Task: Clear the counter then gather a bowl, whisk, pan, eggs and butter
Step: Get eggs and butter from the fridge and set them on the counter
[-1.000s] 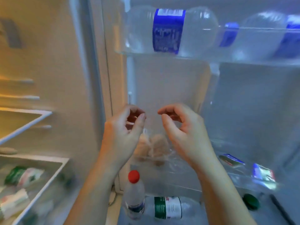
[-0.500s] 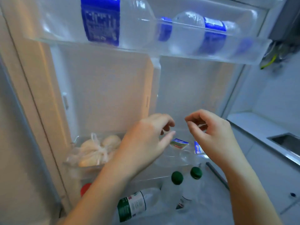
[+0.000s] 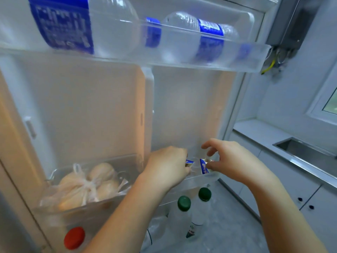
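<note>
Both my hands reach into the clear middle door bin (image 3: 206, 179) of the open fridge. My left hand (image 3: 167, 167) curls its fingers around a small blue-labelled butter packet (image 3: 190, 162). My right hand (image 3: 231, 159) pinches a second butter packet (image 3: 203, 167) between thumb and fingers. At the left of the same bin, several eggs (image 3: 101, 172) lie in a knotted clear plastic bag (image 3: 85, 187), apart from my hands.
Water bottles with blue labels (image 3: 209, 39) lie in the upper door bin. Below stand green-capped bottles (image 3: 184, 203) and a red-capped one (image 3: 74, 238). A grey counter (image 3: 259, 132) with a steel sink (image 3: 299, 148) runs along the right, cabinets beneath.
The view swung right from the fridge shelves to the door. Both hands dropped into the middle bin and closed on the two butter packets.
</note>
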Action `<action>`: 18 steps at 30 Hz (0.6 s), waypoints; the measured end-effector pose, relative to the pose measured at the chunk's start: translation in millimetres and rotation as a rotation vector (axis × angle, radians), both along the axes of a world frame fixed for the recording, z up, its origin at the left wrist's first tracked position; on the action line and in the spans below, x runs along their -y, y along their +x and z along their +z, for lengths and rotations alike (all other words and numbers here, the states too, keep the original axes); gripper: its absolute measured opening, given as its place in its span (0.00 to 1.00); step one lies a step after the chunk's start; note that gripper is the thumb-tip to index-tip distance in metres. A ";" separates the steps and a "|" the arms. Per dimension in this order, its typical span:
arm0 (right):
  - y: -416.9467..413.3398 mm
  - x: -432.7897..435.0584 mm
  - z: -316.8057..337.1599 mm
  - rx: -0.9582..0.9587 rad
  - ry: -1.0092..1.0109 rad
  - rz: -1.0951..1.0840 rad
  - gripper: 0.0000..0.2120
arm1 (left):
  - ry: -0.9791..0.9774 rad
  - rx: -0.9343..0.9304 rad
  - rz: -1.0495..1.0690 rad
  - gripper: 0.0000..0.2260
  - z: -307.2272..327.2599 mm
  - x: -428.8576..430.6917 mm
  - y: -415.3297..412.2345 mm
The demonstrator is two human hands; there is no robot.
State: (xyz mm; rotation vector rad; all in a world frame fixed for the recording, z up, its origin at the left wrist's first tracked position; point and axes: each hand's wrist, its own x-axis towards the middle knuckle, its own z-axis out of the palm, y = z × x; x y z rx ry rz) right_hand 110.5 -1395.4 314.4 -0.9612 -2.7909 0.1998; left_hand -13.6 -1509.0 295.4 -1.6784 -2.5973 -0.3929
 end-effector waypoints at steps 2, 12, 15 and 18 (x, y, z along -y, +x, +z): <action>-3.0 -0.3 1.8 0.050 0.009 0.002 0.22 | -0.005 0.029 0.015 0.14 -0.2 -1.8 -0.9; -9.9 -0.9 2.7 0.132 0.075 0.011 0.22 | -0.015 0.108 0.001 0.20 1.7 -5.2 -0.6; -7.1 -0.9 -1.0 0.079 0.087 -0.004 0.18 | 0.006 0.102 -0.013 0.20 1.0 -4.8 -0.5; -2.7 -4.0 -2.6 0.054 0.061 0.008 0.10 | 0.047 0.129 -0.017 0.19 -1.0 -2.4 -0.8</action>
